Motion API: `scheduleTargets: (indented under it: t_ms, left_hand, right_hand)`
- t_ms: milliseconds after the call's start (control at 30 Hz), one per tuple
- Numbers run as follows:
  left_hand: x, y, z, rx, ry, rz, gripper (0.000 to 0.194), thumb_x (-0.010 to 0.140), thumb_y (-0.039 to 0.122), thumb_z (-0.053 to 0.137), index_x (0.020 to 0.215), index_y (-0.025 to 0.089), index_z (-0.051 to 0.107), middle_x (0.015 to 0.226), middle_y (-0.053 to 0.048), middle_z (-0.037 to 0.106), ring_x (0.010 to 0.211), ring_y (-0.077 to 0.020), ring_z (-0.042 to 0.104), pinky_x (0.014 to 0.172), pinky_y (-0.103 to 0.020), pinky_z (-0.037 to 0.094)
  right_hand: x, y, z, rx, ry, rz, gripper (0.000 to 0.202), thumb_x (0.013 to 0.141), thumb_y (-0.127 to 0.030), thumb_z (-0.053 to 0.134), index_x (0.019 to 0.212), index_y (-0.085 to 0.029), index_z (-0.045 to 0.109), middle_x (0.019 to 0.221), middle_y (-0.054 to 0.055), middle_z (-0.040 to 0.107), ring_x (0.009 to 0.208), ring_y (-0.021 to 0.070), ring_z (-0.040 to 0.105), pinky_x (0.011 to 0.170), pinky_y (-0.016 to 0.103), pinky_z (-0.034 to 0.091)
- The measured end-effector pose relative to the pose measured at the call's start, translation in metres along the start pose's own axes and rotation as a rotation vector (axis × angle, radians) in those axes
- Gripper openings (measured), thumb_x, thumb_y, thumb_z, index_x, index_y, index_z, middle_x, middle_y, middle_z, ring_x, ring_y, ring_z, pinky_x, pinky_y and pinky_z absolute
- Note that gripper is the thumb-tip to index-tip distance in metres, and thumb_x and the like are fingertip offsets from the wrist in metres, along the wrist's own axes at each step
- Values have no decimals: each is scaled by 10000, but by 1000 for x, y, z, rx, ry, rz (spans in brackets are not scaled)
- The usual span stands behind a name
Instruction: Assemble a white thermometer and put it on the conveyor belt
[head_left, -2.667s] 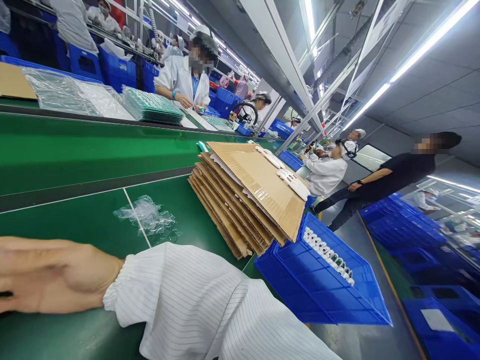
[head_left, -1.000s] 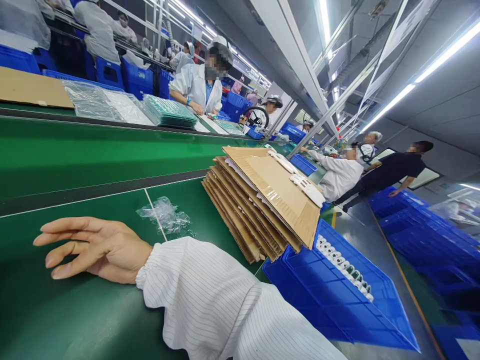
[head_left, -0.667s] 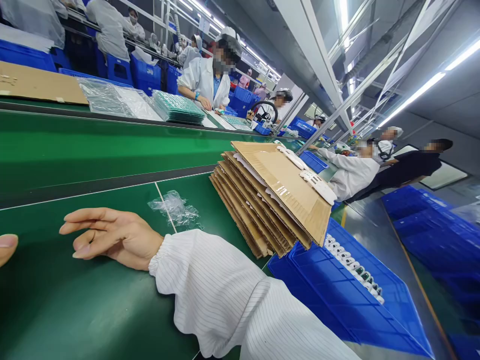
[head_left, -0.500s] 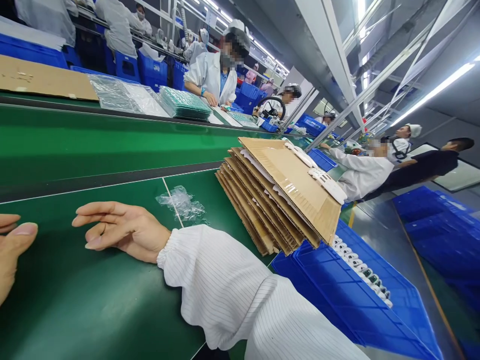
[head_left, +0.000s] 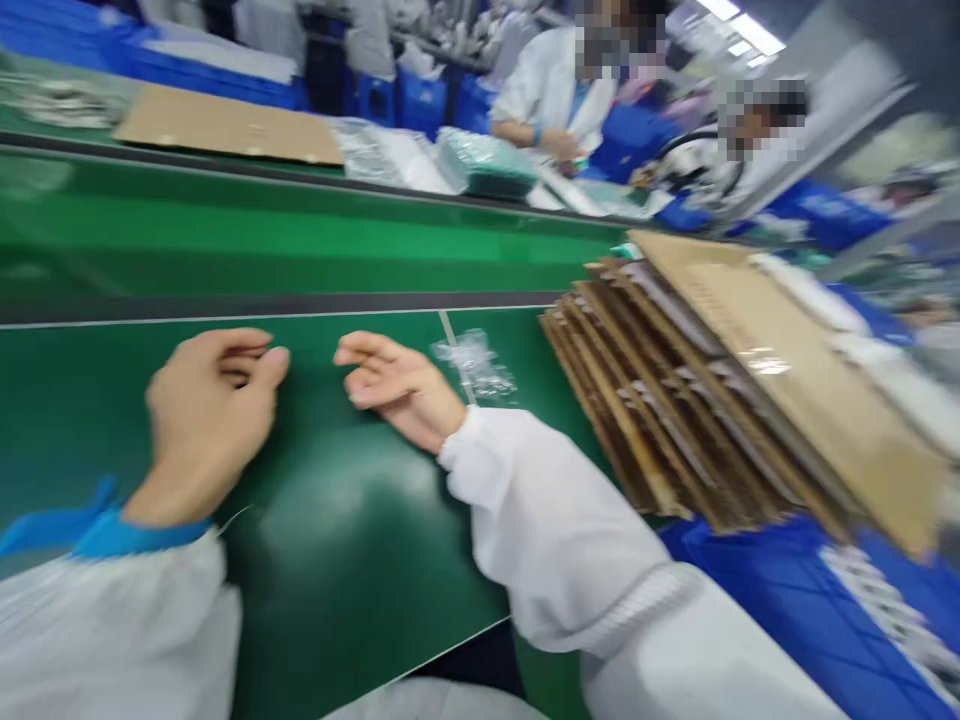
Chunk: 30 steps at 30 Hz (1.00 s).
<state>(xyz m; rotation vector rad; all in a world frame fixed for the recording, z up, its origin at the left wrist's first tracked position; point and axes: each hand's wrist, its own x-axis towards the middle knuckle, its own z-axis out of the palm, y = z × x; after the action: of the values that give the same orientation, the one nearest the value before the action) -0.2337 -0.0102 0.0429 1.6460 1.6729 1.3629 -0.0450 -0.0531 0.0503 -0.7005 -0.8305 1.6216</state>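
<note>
My left hand [head_left: 206,405] rests on the green table mat [head_left: 322,560], fingers loosely curled, holding nothing. My right hand [head_left: 397,385] lies beside it on the mat, fingers relaxed and slightly apart, also holding nothing. A crumpled clear plastic bag [head_left: 474,362] lies just right of my right hand. Further right a slanted stack of cardboard sheets [head_left: 720,390] leans over a blue plastic crate [head_left: 810,610]. The picture is blurred by motion.
A green conveyor belt [head_left: 300,235] runs behind the mat. Beyond it lie a flat cardboard sheet [head_left: 232,125], clear bags [head_left: 390,160] and a stack of green boards [head_left: 487,165]. Co-workers in white coats [head_left: 555,85] work at the far side.
The view has swung left and down, blurring. My left hand has come fully into view onto the mat beside my right hand, which has curled a little.
</note>
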Motion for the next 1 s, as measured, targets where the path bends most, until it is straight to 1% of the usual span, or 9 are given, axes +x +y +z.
scheduleTargets:
  t_ms: [100,233,333,433,533,633,733,867,1000]
  left_hand:
    - [1,-6,1,-5,-54,41,194,772,163,765,956,211,728,860,8,699,716,-146,651,732,-328,525]
    - [7,-8,10,-15,-32,45,165,800,49,738,907,155,669,847,20,675,682,-80,591,686,-244,503]
    - [9,-4,10,26,-58,40,163,810,11,708,917,118,644,839,26,650,702,-62,580,698,-221,488]
    - [7,-1,9,46,-105,74,133,840,21,660,928,116,631,848,31,616,773,-63,597,748,-223,490]
    - [6,1,8,74,-141,121,151,858,9,642,892,144,583,851,29,568,838,-72,588,802,-240,486]
    - [5,3,8,85,-150,131,258,876,-38,605,799,180,492,852,7,505,830,-61,543,820,-241,453]
    - [5,3,9,50,-151,152,333,894,-38,594,760,220,432,871,-10,483,814,-60,504,817,-242,434]
    - [7,3,8,26,-151,145,260,882,-29,619,807,189,500,886,-19,530,807,-76,514,802,-262,435]
    - [6,4,6,26,-158,124,242,871,-19,634,827,191,522,898,-15,573,822,-93,552,808,-280,453]
  right_hand:
    - [-4,2,0,-22,33,25,474,541,-70,765,969,-272,731,1063,-5,733,724,132,586,597,249,515]
    - [-7,-1,-1,-141,99,52,420,629,-59,728,962,-316,740,1162,-54,738,872,155,654,577,236,509]
    - [-11,-7,3,-148,119,92,406,669,-16,682,912,-333,754,1048,-126,748,926,101,666,622,193,477]
    - [-15,-11,7,-138,106,126,419,748,13,557,878,-331,759,948,-163,726,968,43,646,644,163,437]
    - [-17,-13,10,-156,100,119,484,835,46,444,874,-319,759,961,-158,710,887,15,624,637,141,433]
    - [-19,-12,12,-153,98,120,556,884,91,355,902,-299,751,961,-153,687,749,4,568,629,122,441]
    - [-19,-12,13,-148,103,115,572,882,100,317,937,-286,736,978,-146,670,744,15,553,626,121,447]
    - [-17,-13,10,-158,96,97,445,802,63,492,917,-298,726,1006,-127,681,758,49,567,599,126,463]
    - [-15,-11,6,-132,73,97,455,712,96,577,895,-295,720,990,-113,683,796,59,580,654,115,497]
